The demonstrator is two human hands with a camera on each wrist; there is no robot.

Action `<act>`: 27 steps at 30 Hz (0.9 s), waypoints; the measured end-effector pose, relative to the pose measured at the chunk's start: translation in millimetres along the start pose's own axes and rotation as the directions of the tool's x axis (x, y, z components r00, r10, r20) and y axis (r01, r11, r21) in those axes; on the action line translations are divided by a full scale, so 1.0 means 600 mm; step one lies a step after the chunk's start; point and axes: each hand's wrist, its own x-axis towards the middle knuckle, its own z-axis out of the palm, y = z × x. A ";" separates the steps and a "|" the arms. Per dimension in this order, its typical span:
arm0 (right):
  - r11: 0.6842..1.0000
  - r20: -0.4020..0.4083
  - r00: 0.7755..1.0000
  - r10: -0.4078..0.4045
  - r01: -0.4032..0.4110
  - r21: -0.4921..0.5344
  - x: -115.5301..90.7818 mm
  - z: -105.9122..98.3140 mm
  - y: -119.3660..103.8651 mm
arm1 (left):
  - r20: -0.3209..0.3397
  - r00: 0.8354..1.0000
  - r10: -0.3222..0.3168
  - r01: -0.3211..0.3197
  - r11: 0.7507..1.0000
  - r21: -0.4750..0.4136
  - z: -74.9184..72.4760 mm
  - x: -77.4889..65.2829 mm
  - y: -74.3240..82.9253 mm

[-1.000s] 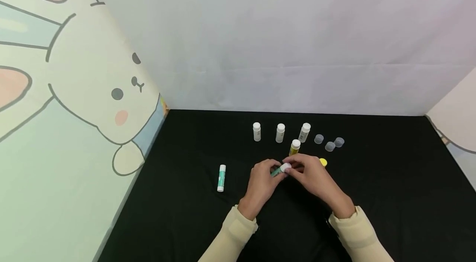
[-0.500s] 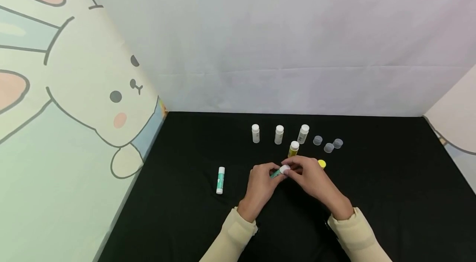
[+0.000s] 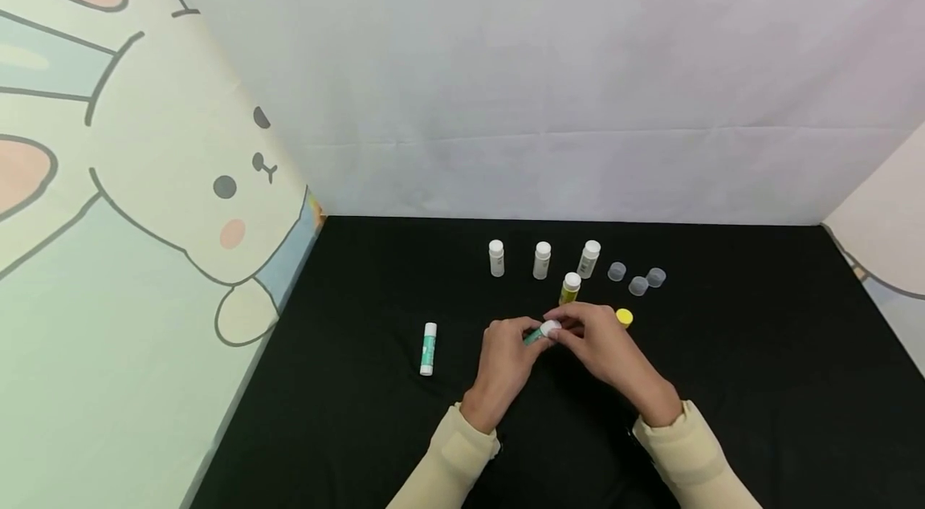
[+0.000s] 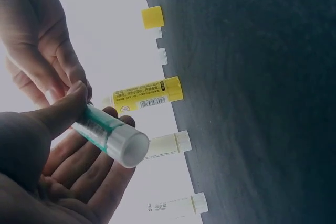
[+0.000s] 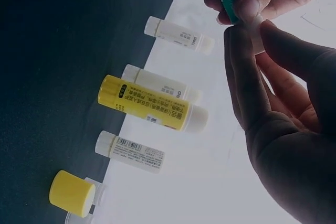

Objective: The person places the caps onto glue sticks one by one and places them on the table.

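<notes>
My left hand (image 3: 503, 352) grips a green-and-white glue stick (image 4: 100, 129) by its barrel, thumb on one side and fingers on the other. The stick is tilted, its white base pointing toward the left wrist camera. At its opposite end, my right hand (image 3: 603, 340) pinches the white cap (image 5: 256, 35) between thumb and fingers. Just beyond the hands stands a yellow glue stick (image 5: 147, 103) with a white top. A loose yellow cap (image 3: 625, 318) sits beside the right hand. A second green glue stick (image 3: 429, 348) is to the left of both hands.
Behind the hands, three white glue sticks stand in a row, the nearest to the right side being this white one (image 3: 588, 259). Three small clear caps, one of them this clear cap (image 3: 617, 271), are right of them. A black cloth (image 3: 759, 348) covers the table, which ends at a pale backdrop.
Both hands keep their hold on the green glue stick and its cap, shifting only very slightly left. The things on the table have not moved.
</notes>
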 end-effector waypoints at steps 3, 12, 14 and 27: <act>1.000 -0.008 1.000 -0.010 0.010 -0.001 0.002 0.002 -0.002 | -0.014 1.000 0.007 -0.007 1.000 0.006 -0.001 -0.001 0.001; 1.000 -0.010 1.000 0.007 -0.007 0.013 0.006 0.006 -0.004 | -0.036 0.999 0.010 -0.010 1.000 0.006 -0.003 -0.006 0.000; 1.000 -0.004 1.000 0.010 -0.010 0.022 0.007 0.007 -0.005 | -0.044 0.999 0.014 -0.013 1.000 0.014 -0.004 -0.008 0.000; 0.999 0.014 1.000 0.014 -0.015 0.044 0.007 0.014 -0.011 | -0.085 0.995 0.050 -0.046 0.997 0.055 -0.006 -0.016 -0.003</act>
